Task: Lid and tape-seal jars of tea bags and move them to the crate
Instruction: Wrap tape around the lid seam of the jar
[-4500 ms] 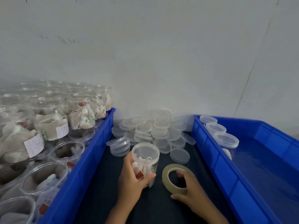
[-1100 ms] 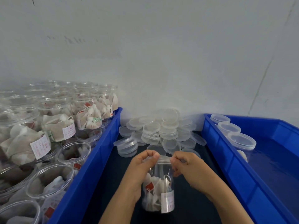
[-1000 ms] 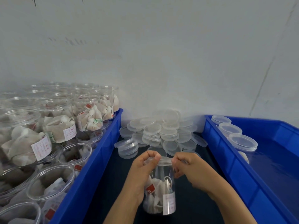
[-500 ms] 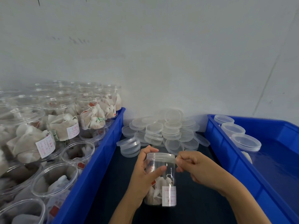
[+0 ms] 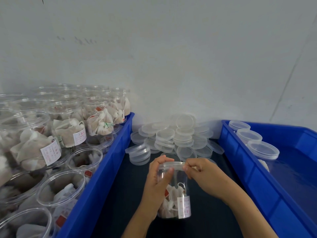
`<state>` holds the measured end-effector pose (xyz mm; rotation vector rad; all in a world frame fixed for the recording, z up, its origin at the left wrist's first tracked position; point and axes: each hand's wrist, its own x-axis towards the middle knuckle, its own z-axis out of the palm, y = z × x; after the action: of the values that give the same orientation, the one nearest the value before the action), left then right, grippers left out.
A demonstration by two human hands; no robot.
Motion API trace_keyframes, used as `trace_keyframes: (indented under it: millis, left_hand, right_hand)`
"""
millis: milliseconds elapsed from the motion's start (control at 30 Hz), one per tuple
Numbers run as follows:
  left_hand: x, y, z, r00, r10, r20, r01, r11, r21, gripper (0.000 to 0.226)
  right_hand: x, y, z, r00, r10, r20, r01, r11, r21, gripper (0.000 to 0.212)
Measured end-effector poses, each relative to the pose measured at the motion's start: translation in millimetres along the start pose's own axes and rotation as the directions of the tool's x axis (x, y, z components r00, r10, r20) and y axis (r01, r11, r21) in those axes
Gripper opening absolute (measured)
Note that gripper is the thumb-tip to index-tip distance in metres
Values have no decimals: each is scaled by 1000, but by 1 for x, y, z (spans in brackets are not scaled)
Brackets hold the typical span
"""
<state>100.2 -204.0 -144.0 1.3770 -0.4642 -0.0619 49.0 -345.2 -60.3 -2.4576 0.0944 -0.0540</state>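
Evidently the unlidded jars (image 5: 68,134) wait at nine o'clock in the left crate (image 5: 106,169), stacked within easy reach. Loose lids (image 5: 173,136) are heaped at twelve, presumably to be grabbed one by one. At centre the left hand (image 5: 156,184) wraps the lidded jar (image 5: 175,191), thumb pressed near the rim to steady it, while the right hand (image 5: 204,176) pinches at the lid's edge, probably working tape round the seam. Sealed jars (image 5: 253,141) line the right crate (image 5: 257,182) at two.

Lid pile (image 5: 173,138) ahead (crates (image 5: 106,169) flanking)
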Motion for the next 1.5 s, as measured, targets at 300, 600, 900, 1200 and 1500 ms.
trace_keyframes:
  millis: [300, 600, 900, 1200, 1500]
  left_hand:
    - [1, 0, 3, 996, 13, -84, -14, 1000, -14, 32]
    - [3, -2, 5, 994, 10, -109, -14, 999, -33, 33]
    - [5, -4, 5, 990, 39, -132, -38, 999, 14, 31]
    - [10, -10, -3, 994, 61, -92, -59, 998, 21, 28]
    - [9, -12, -5, 991, 81, -102, -81, 997, 11, 26]
  right_hand:
    - [1, -7, 0, 1000, 3, 17, -2, 999, -46, 38]
    - [5, -6, 7, 999, 27, -36, -31, 994, -109, 34]
    - [6, -6, 9, 998, 39, -48, -47, 983, -178, 33]
    - [11, -10, 11, 997, 1, -83, -35, 912, -409, 20]
    - [23, -5, 22, 992, 24, -124, -92, 812, -577, 12]
